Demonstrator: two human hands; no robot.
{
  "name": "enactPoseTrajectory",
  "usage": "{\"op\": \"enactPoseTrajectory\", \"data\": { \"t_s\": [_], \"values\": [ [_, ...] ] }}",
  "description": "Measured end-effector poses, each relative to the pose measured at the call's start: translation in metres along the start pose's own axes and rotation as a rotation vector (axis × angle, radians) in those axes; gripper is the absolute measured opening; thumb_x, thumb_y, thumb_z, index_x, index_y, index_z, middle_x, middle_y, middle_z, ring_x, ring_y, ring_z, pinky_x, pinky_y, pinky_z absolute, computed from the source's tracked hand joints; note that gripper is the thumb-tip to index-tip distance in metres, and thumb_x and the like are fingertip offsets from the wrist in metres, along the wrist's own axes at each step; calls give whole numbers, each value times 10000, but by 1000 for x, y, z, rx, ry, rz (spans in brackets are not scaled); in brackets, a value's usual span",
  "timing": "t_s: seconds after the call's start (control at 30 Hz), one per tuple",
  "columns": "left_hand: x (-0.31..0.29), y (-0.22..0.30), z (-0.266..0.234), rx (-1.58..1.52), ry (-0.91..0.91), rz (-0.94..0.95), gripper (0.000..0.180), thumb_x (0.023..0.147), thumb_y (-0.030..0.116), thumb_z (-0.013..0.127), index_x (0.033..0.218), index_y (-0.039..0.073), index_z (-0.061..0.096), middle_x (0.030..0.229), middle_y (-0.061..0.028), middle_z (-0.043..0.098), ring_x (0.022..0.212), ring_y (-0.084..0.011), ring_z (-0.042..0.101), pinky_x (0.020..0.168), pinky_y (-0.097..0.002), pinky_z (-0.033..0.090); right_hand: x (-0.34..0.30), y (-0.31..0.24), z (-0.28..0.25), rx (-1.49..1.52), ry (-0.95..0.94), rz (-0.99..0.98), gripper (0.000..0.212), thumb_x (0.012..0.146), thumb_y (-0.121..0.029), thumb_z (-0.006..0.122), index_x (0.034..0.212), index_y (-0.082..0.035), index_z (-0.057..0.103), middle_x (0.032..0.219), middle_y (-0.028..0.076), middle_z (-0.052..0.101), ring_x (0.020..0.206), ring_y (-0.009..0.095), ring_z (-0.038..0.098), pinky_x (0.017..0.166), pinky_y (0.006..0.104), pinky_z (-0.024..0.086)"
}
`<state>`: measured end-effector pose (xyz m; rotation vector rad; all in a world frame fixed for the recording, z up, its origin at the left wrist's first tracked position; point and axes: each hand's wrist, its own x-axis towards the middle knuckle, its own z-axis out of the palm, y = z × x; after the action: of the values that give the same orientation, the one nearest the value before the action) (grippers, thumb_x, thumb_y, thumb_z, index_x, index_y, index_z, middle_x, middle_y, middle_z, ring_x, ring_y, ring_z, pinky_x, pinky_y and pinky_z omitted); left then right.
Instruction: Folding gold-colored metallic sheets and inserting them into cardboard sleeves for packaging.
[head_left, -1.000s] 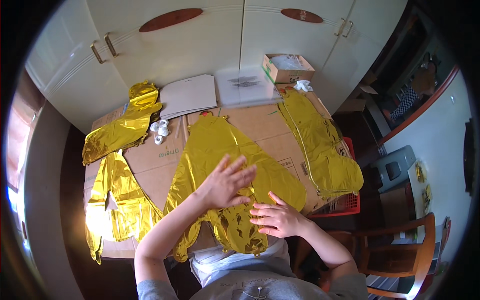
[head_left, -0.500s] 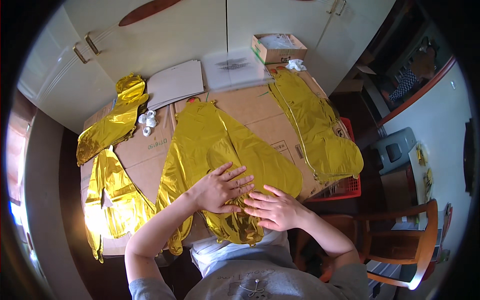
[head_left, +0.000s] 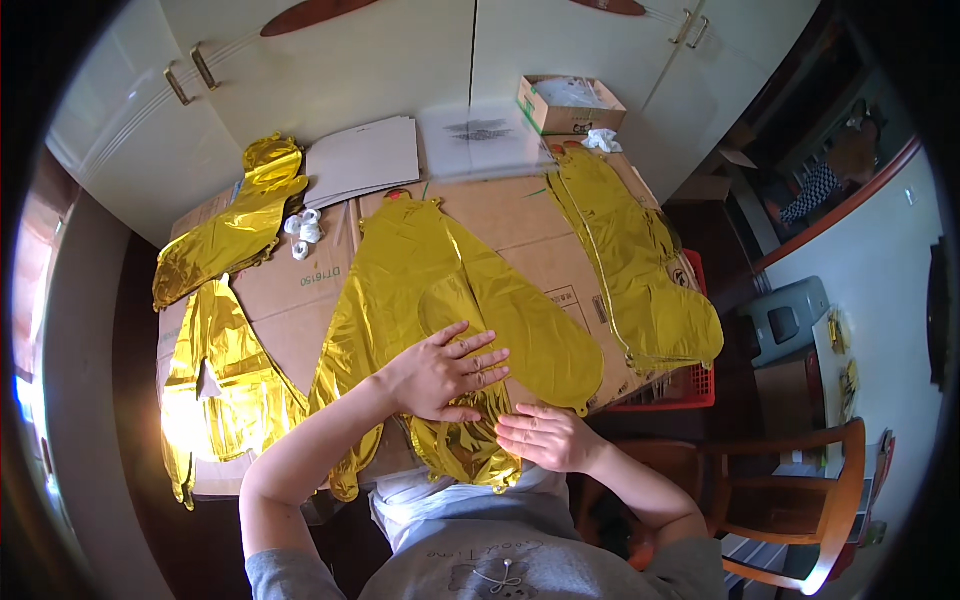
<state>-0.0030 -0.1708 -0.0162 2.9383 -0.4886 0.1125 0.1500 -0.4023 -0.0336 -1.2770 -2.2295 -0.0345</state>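
A large flat gold foil balloon, uninflated, lies over the middle of a cardboard-covered table. My left hand rests flat on its lower part, fingers stretched and spread. To the right and nearer to me, my right hand touches the crinkled near end of the foil with its fingers straight and close together. Neither hand grips anything. Between and below the hands the foil is wrinkled and shiny, and it hangs toward the table's near edge. A small red tab shows at its far tip.
More flat gold foil balloons lie at the right, far left and near left. White rolls, grey-white sheets and an open carton stand farther back. A red basket and wooden chair are at right.
My right hand has moved down toward me and slightly right, its fingers drawing closer together. My left hand stays on the foil. The view has shifted slightly.
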Motion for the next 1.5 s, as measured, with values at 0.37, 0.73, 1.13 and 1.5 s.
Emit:
{"op": "enactPoseTrajectory", "data": {
  "t_s": [0.37, 0.73, 1.13, 1.5],
  "values": [
    [-1, 3, 2, -12, 12, 4, 712, 931, 594, 444, 1480, 143, 408, 1531, -70, 395, 1439, -304, 314, 1168, -534, 211, -12, -14, -6, 93, 58, -44, 147, 843, -126, 656, 932, -51, 745, 986, 77, 736, 978, 198, 702, 967, 403, 543],
    [-2, 2, 0, 13, -3, 3, 714, 930, 593, 444, 1486, 146, 396, 1541, -71, 378, 1447, -302, 295, 1164, -541, 216, 7, -6, -14, 149, 163, 49, 103, 815, -196, 743, 891, -127, 740, 989, 7, 731, 983, 159, 684, 867, 344, 549],
    [-3, 4, 0, 5, 18, -10, 697, 928, 601, 425, 1451, 141, 449, 1539, -56, 382, 1447, -351, 276, 1174, -528, 206, 22, 17, -13, -3, -177, 204, 418, 824, -397, 715, 1171, -167, 683, 1255, 7, 624, 1207, 153, 561, 1028, 390, 408],
    [-2, 8, 1, -2, 7, -44, 775, 935, 637, 406, 1518, 133, 325, 1561, -66, 339, 1464, -370, 221, 1173, -562, 177, 26, 62, -18, 96, -55, 376, 451, 873, -362, 689, 1238, -106, 622, 1329, 92, 576, 1270, 239, 519, 1100, 466, 353]
  ]
}}
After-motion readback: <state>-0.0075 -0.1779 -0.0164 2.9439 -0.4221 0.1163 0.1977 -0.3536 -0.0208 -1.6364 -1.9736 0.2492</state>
